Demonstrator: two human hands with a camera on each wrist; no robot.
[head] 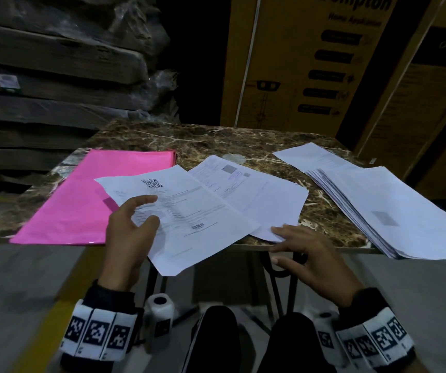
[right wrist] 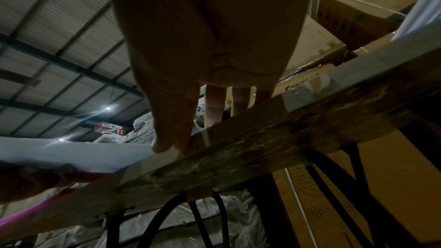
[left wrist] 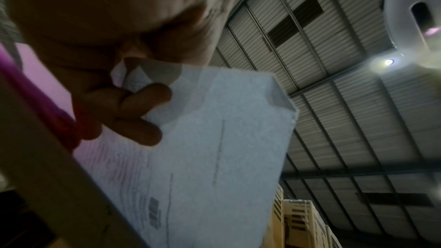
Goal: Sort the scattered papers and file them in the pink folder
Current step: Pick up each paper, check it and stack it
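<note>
A pink folder (head: 82, 200) lies flat on the left of the marble table (head: 189, 141). My left hand (head: 133, 227) pinches a printed sheet with a QR code (head: 186, 211), thumb on top and fingers (left wrist: 140, 105) underneath; the sheet overhangs the table's front edge. Beneath it lies a second printed sheet (head: 259, 195). My right hand (head: 307, 254) hovers at the front edge with straight fingers touching that sheet's near corner; from the right wrist view its fingers (right wrist: 214, 105) reach over the table edge (right wrist: 262, 139). A thick paper stack (head: 394, 211) sits at the right.
One loose sheet (head: 313, 157) lies behind the stack at the back right. Large cardboard boxes (head: 310, 63) stand behind the table, wrapped dark bundles (head: 55, 63) to the left. My knees (head: 216, 335) and black curved table legs (right wrist: 214, 214) are under the front edge.
</note>
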